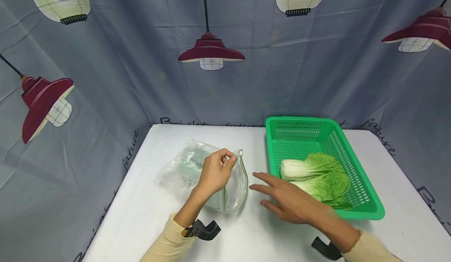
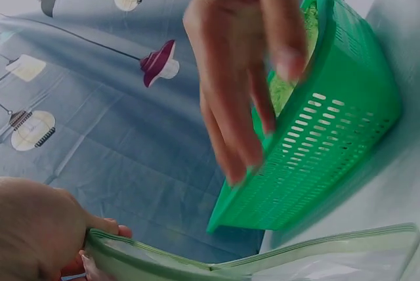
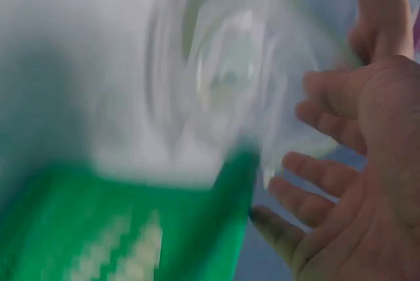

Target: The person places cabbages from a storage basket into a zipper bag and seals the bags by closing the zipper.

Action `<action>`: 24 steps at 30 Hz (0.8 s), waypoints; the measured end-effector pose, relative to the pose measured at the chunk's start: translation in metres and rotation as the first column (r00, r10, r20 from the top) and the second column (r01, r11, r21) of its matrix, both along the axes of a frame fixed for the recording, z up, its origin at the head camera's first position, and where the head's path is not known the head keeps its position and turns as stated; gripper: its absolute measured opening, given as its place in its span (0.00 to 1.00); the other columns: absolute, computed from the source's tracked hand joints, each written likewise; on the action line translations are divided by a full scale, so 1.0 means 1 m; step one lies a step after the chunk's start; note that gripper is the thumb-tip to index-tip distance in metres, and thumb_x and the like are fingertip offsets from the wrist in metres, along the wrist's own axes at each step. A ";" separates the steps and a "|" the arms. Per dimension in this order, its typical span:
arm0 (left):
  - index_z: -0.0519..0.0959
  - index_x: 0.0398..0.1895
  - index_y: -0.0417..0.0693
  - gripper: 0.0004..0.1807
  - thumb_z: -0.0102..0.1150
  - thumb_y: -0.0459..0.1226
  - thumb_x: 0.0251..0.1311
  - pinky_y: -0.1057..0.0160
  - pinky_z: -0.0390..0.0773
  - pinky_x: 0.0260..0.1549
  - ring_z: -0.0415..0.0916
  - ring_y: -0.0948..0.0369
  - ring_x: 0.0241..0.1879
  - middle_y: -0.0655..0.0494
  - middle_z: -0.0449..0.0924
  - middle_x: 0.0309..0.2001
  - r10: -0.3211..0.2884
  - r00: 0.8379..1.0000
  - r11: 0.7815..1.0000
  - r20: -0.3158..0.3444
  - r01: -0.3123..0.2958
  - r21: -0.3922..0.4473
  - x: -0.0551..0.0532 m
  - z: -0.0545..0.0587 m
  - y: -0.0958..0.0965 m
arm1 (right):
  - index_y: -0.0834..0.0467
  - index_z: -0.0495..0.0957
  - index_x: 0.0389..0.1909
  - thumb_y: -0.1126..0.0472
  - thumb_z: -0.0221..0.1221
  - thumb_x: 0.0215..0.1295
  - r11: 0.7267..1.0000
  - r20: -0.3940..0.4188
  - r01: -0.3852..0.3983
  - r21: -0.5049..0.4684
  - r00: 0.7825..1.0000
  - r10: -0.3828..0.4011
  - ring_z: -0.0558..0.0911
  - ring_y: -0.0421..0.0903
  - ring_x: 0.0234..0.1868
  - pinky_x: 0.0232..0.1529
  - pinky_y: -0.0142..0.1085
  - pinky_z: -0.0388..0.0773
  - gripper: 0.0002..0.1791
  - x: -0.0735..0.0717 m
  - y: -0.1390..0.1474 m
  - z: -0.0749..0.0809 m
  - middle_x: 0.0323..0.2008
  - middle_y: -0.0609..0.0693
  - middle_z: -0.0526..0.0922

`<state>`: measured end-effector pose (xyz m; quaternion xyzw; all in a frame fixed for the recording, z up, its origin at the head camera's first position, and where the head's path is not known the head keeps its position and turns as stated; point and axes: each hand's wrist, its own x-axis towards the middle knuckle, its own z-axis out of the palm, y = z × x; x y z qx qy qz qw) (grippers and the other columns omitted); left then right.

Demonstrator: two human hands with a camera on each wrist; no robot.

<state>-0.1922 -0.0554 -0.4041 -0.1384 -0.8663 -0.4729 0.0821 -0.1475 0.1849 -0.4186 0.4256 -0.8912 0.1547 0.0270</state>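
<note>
A clear zip bag (image 1: 186, 166) is pinched by the left hand (image 1: 215, 171); the green basket (image 1: 364, 181), with napa cabbages (image 1: 325, 176) inside, is partly hidden by the spread-fingered right hand (image 1: 290, 199).

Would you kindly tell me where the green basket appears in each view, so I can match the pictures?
Head: the green basket sits right of centre.
Left wrist: right of centre, appearing tilted.
Right wrist: lower left, blurred.
Shared landmark: the clear bag, left of centre in head, along the bottom in left wrist, upper middle in right wrist.
</note>
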 end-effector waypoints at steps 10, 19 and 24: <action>0.85 0.38 0.43 0.09 0.59 0.38 0.68 0.67 0.59 0.12 0.57 0.67 0.10 0.58 0.70 0.19 0.001 0.999 0.999 0.044 -0.003 0.044 -0.006 0.002 0.005 | 0.52 0.81 0.53 0.50 0.70 0.58 0.979 0.034 0.172 0.109 0.984 -0.177 0.80 0.50 0.49 0.46 0.51 0.77 0.23 -0.026 0.096 0.012 0.47 0.46 0.81; 0.86 0.40 0.43 0.09 0.60 0.38 0.67 0.67 0.59 0.11 0.56 0.67 0.10 0.58 0.70 0.19 -0.005 0.998 0.999 0.068 0.002 0.041 -0.009 0.004 0.001 | 0.52 0.81 0.53 0.29 0.69 0.42 0.924 0.130 0.248 0.290 0.947 -0.295 0.80 0.59 0.52 0.45 0.59 0.75 0.41 -0.036 0.132 0.004 0.50 0.52 0.82; 0.86 0.41 0.42 0.09 0.60 0.38 0.67 0.67 0.59 0.12 0.57 0.67 0.11 0.57 0.70 0.20 -0.021 0.996 0.999 0.088 0.019 0.030 -0.008 0.004 0.001 | 0.52 0.78 0.54 0.31 0.72 0.40 0.935 0.289 0.198 0.293 0.914 -0.284 0.80 0.56 0.50 0.45 0.52 0.76 0.42 -0.040 0.135 0.000 0.48 0.50 0.81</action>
